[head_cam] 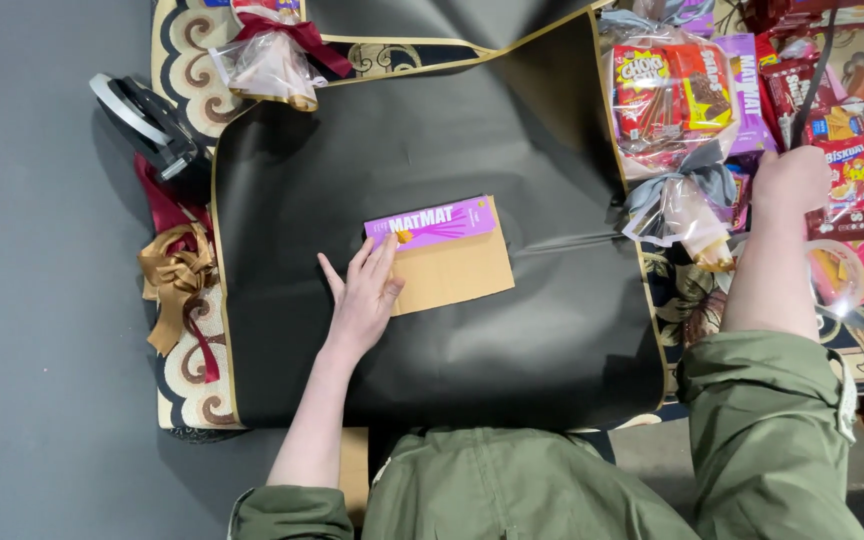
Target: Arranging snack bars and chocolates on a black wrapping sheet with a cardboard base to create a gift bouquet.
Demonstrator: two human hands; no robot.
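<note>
**Black paper, one hand flat, one hand in the snacks**

Black wrapping paper (432, 150) with a thin gold edge covers most of the surface, spread over a patterned rug (184, 60) with cream scrolls. Near its middle lies a tan cardboard sheet (457, 268), slightly tilted, and along the sheet's far edge sits a purple snack box (430, 222), lying flat and following the same tilt.

The left hand (364, 295) rests palm down with the fingers spread and straight, gripping nothing. Its fingertips lie on the near left corner of the cardboard sheet and reach up to touch, or very nearly touch, the lower left edge of the purple snack box. The box sits just beyond and to the right of this hand.

The right hand (790, 180) is well apart from the box, off the right edge of the black paper, among a heap of bright snack packets (852, 150). It is seen from the back, fingers curled under; whether it grips anything cannot be told.

Just left of that hand stands a clear cellophane bundle of snacks (667, 100) tied with a grey ribbon (672, 190). At the far edge lies a smaller cellophane bag (267, 60) with a dark red bow. On the left, off the paper, are a tape dispenser (147, 125) and a gold ribbon bow (177, 275). Both sleeves are olive green.
</note>
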